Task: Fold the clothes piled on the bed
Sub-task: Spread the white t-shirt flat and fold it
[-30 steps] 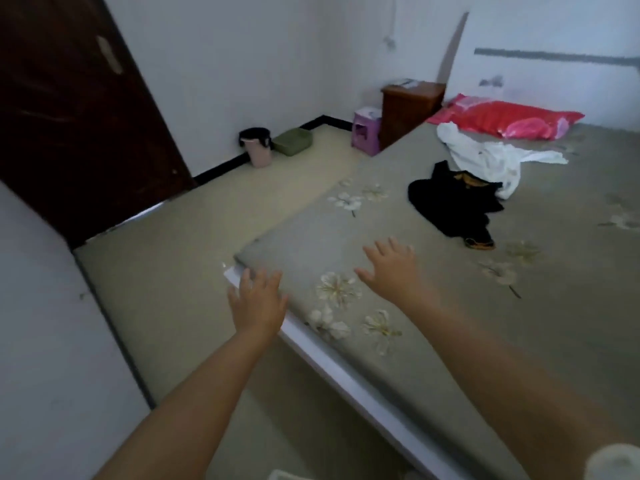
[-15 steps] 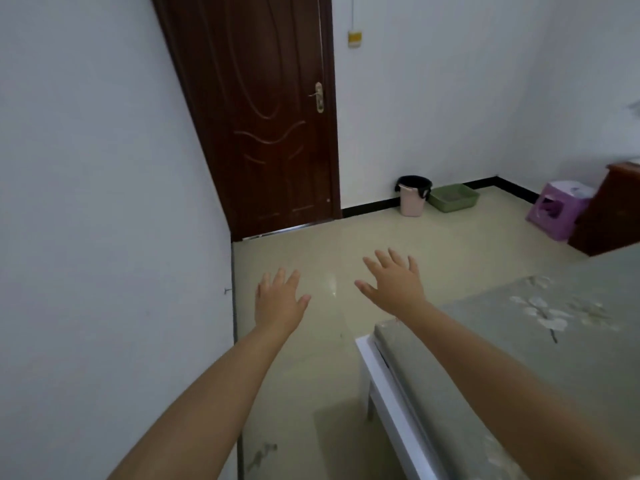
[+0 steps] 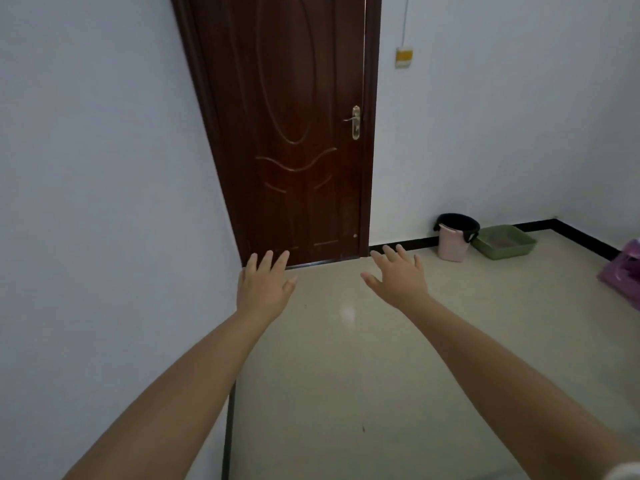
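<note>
Reaching: left hand (image 3: 265, 289) and right hand (image 3: 398, 280), fingers spread, holding nothing, over pale tiled floor (image 3: 346, 375).
Ahead: closed dark brown wooden door (image 3: 298, 133).
Right: pink bin (image 3: 453, 239), green tray (image 3: 504, 241), possibly a purple stool (image 3: 625, 271).

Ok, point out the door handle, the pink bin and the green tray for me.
door handle (image 3: 355, 122), head view, on the brass plate.
pink bin (image 3: 452, 244), head view, on its pink side wall.
green tray (image 3: 519, 237), head view, on its right rim.
</note>
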The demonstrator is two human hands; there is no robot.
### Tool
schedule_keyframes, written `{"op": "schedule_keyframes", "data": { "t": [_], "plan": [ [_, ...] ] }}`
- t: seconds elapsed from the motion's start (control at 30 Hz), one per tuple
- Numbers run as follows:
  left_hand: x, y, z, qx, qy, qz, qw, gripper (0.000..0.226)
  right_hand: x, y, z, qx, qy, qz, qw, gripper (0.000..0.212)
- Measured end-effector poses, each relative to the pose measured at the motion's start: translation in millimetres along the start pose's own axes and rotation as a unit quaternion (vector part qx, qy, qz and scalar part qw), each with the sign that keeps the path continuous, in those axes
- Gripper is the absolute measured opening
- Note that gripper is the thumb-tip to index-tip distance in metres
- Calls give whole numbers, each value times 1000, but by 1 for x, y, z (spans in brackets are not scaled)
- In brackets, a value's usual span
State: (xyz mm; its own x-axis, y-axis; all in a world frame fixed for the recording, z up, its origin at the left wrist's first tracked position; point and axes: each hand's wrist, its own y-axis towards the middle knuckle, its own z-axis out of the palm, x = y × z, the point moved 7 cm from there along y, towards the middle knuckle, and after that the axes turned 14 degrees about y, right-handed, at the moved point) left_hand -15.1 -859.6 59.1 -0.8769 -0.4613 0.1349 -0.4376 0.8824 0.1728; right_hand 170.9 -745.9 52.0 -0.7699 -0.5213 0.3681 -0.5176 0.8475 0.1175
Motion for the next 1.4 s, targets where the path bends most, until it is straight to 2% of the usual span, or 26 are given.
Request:
{"op": "schedule_keyframes", "data": {
  "t": [0.2, 0.37, 0.6, 0.83, 0.97, 1.23, 1.4],
  "plan": [
    [-24, 164, 33, 28, 16, 70, 997, 56, -30, 133, 7, -34, -8, 50, 998, 59],
    [-114, 277, 44, 42, 8, 169, 985, 55, -92, 199, -11, -68, -10, 120, 990, 60],
    [-311, 357, 50, 19, -23, 331, 943, 53, -248, 234, -52, -123, -22, 252, 960, 59],
    [-536, 416, 27, 17, -48, 441, 896, 54, -435, 243, -123, -176, -45, 339, 923, 58],
    [-656, 433, -5, -5, -56, 498, 865, 54, -530, 231, -181, -224, -51, 400, 887, 58],
    [-880, 445, -31, -42, -71, 596, 799, 56, -701, 191, -249, -266, -87, 509, 814, 59],
    [-1025, 440, -57, -82, -80, 673, 730, 56, -794, 162, -301, -319, -111, 556, 760, 63]
  ]
}}
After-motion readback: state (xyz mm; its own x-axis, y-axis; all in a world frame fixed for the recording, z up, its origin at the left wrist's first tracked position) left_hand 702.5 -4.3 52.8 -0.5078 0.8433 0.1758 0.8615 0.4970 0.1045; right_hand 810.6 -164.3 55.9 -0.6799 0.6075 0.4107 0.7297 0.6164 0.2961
